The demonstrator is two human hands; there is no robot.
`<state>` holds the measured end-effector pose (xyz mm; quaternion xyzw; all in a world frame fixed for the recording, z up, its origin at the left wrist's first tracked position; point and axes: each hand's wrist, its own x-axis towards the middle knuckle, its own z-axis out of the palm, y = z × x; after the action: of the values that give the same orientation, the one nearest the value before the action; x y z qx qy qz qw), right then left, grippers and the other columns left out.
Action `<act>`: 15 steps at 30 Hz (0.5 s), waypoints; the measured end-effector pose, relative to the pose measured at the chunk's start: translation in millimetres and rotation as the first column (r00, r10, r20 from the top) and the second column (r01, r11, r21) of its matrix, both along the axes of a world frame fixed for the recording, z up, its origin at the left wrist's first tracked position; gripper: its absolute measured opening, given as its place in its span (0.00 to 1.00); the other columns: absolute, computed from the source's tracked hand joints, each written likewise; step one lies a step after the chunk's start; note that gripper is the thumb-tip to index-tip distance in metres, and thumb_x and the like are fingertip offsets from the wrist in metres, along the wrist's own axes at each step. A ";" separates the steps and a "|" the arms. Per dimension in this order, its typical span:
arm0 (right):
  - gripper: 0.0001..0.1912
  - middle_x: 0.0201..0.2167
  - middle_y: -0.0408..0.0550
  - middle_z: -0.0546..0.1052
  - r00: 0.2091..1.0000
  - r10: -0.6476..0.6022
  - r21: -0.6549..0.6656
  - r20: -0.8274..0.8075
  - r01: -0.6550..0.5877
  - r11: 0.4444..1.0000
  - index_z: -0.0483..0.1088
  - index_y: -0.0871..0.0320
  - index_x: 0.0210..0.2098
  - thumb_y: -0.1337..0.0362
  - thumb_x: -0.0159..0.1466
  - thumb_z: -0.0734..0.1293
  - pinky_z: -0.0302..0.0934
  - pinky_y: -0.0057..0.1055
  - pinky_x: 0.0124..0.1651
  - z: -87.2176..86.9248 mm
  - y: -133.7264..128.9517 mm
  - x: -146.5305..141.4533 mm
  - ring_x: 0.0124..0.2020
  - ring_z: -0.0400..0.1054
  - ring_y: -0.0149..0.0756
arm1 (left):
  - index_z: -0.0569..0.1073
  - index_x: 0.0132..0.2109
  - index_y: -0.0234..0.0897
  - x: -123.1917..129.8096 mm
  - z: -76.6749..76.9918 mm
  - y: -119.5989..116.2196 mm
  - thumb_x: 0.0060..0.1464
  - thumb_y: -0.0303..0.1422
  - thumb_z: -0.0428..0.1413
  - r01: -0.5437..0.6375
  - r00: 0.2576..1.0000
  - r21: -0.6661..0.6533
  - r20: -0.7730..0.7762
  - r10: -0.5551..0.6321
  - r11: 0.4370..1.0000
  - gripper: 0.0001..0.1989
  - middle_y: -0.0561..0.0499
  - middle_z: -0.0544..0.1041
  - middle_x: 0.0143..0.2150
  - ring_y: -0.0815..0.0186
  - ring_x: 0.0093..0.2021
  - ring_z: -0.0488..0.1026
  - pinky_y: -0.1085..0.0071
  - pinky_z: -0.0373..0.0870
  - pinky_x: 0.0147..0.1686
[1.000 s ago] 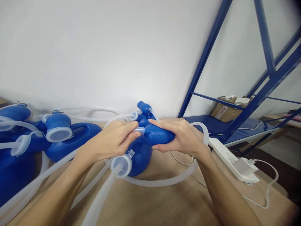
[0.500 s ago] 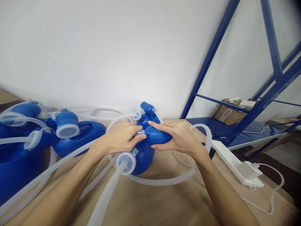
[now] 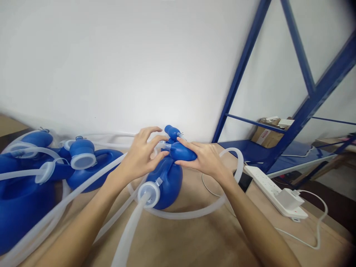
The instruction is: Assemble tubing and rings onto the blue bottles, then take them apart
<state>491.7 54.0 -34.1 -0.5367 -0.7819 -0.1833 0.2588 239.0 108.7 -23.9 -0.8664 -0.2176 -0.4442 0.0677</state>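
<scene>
My right hand point(image 3: 204, 157) is closed round a blue bulb-shaped plastic piece point(image 3: 183, 151), its thumb below and fingers above. A short clear tube connector point(image 3: 166, 146) sticks out of the piece's left end. My left hand point(image 3: 143, 154) is open beside that connector, thumb and forefinger spread to either side of it. Behind and below them on the table lies a blue plastic bottle point(image 3: 168, 189) with a white cap point(image 3: 149, 194) and a translucent hose point(image 3: 130, 233) running from the cap. Another small blue piece point(image 3: 172, 131) shows behind my hands.
More blue bottles point(image 3: 25, 207) with hoses, and a blue wide-mouthed piece point(image 3: 82, 150), crowd the left. A white power strip point(image 3: 274, 193) with a plugged-in charger point(image 3: 290, 198) lies at right, near a dark phone-like object point(image 3: 246, 180). A blue shelf frame point(image 3: 240, 70) stands beyond.
My left thumb and fingers have come apart from the clear connector, which they were pinching. My right hand still holds the blue bulb-shaped piece. The view has shifted slightly.
</scene>
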 end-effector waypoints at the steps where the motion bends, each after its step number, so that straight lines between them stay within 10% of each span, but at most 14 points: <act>1: 0.41 0.47 0.49 0.85 0.999 -0.030 -0.024 -0.044 0.029 0.999 0.66 0.47 0.71 0.39 0.63 0.73 0.70 0.37 0.41 0.4 1.9 1.8 0.42 0.82 0.49 | 0.77 0.48 0.37 -0.8 0.1 -0.6 0.67 0.40 0.54 0.000 0.999 0.045 0.052 -0.003 0.999 0.12 0.39 0.77 0.53 0.53 0.51 0.75 0.58 0.70 0.50; 5: 0.40 0.56 0.48 0.82 0.960 -0.104 -0.073 -0.260 0.088 0.993 0.67 0.45 0.69 0.39 0.63 0.73 0.73 0.47 0.53 3.1 5.6 9.8 0.52 0.80 0.54 | 0.75 0.34 0.39 1.1 -5.4 1.2 0.69 0.43 0.50 -0.011 0.998 -0.277 -0.057 -0.005 0.961 0.18 0.50 0.77 0.29 0.62 0.29 0.74 0.64 0.68 0.34; 9: 0.39 0.62 0.44 0.78 0.937 -0.020 -0.051 -0.350 0.002 0.999 0.68 0.44 0.68 0.41 0.61 0.75 0.71 0.49 0.61 5.7 2.6 11.6 0.59 0.76 0.53 | 0.75 0.51 0.39 11.5 -18.9 13.6 0.67 0.56 0.47 0.066 0.993 -0.713 0.116 0.025 0.698 0.26 0.43 0.82 0.46 0.54 0.43 0.79 0.62 0.74 0.36; 12: 0.39 0.61 0.44 0.79 0.943 0.005 -0.064 -0.331 -0.027 0.998 0.69 0.44 0.68 0.40 0.61 0.75 0.71 0.49 0.62 6.7 -0.8 8.6 0.59 0.77 0.53 | 0.72 0.57 0.38 15.5 -24.6 20.8 0.67 0.57 0.44 0.361 0.918 -0.759 0.392 -0.063 0.542 0.30 0.39 0.76 0.60 0.52 0.53 0.77 0.61 0.77 0.39; 15: 0.40 0.61 0.45 0.79 0.945 -0.004 -0.056 -0.327 -0.015 0.998 0.68 0.44 0.68 0.39 0.61 0.74 0.70 0.50 0.62 6.5 -2.5 5.7 0.58 0.77 0.53 | 0.73 0.54 0.36 16.5 -24.9 20.6 0.67 0.56 0.47 0.492 0.866 -0.737 0.469 -0.174 0.464 0.28 0.39 0.78 0.52 0.53 0.48 0.78 0.63 0.77 0.36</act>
<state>497.4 51.5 -27.7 -0.5648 -0.7346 -0.0686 0.3697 255.5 129.2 -48.8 -0.7288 -0.2344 -0.4263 -0.4819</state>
